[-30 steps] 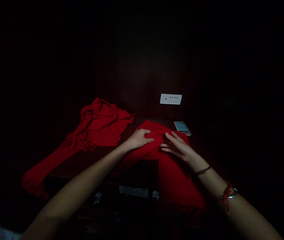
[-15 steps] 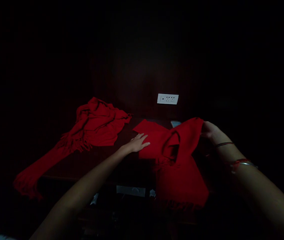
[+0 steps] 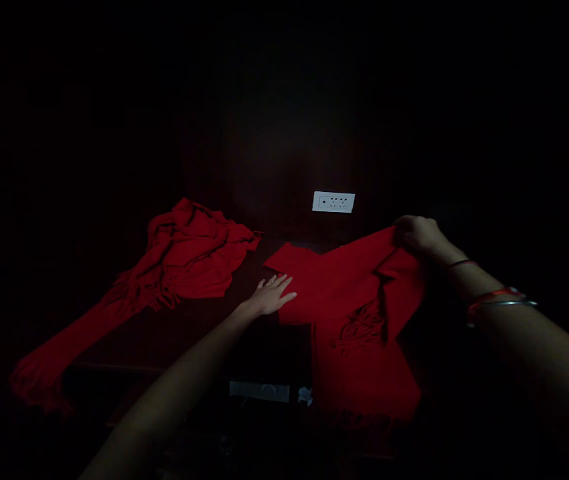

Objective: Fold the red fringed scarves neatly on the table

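Observation:
A red fringed scarf (image 3: 334, 283) lies partly folded on the dark table (image 3: 159, 340), and one end hangs over the front edge. My left hand (image 3: 270, 295) rests flat on its left part with the fingers spread. My right hand (image 3: 418, 235) is closed on the scarf's far right edge and lifts it off the table. Fringe shows in the fold between the raised part and the hanging end. A second red fringed scarf (image 3: 199, 250) is bunched up at the left, its tail running over the table's front edge.
On the dark wall behind is a white socket plate (image 3: 333, 202). A pale flat item (image 3: 259, 391) shows below the table edge, too dim to name. Most of the surroundings are very dark.
My right hand has moved up and slightly right, pulling the scarf's loop out into a flatter, stretched panel. My left hand stays on the cloth.

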`<state>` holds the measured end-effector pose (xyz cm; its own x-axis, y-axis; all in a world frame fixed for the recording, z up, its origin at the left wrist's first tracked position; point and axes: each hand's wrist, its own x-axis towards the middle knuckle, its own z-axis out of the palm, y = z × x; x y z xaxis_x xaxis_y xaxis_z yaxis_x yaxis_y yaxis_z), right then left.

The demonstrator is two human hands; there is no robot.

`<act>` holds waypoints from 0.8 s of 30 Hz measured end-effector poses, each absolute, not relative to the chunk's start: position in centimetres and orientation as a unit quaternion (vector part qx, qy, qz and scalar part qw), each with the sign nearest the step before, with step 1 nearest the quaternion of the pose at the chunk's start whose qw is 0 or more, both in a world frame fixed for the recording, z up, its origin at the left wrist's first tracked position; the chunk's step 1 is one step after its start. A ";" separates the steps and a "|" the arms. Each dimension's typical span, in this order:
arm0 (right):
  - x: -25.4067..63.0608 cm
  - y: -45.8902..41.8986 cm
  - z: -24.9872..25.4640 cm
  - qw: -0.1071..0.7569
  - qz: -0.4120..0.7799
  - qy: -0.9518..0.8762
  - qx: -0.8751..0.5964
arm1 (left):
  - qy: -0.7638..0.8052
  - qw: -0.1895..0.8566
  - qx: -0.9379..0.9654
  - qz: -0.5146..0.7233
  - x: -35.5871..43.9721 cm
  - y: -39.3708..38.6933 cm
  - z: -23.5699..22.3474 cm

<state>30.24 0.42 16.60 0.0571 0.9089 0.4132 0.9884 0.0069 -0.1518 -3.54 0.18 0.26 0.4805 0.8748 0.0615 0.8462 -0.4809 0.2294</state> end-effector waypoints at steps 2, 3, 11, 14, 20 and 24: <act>30.4 0.3 18.9 0.155 -0.133 -0.682 -0.702 | 0.506 0.085 0.856 0.067 -3.5 0.1 0.1; 30.4 0.2 19.8 0.123 -0.152 -0.675 -0.711 | 0.507 0.082 0.856 0.065 -3.5 0.1 0.1; 29.8 -1.0 16.5 0.040 -0.186 -0.676 -0.712 | 0.504 -0.011 0.850 0.152 -3.2 -0.5 0.5; 27.5 -1.3 10.6 0.039 -0.139 -0.700 -0.700 | 0.473 -0.031 0.860 0.189 -2.4 -0.6 0.8; 23.5 -2.0 2.2 -0.001 0.003 -0.716 -0.699 | 0.462 0.060 0.873 0.145 -1.3 2.0 0.6; 21.8 -3.1 1.3 0.020 -0.024 -0.704 -0.710 | 0.466 0.094 0.875 0.091 -2.6 4.6 0.5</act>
<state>21.76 -3.09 1.30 0.0077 0.9980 0.0634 1.0000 -0.0081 0.0056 -2.56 4.64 0.46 0.5497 0.8323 0.0720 0.7980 -0.5486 0.2496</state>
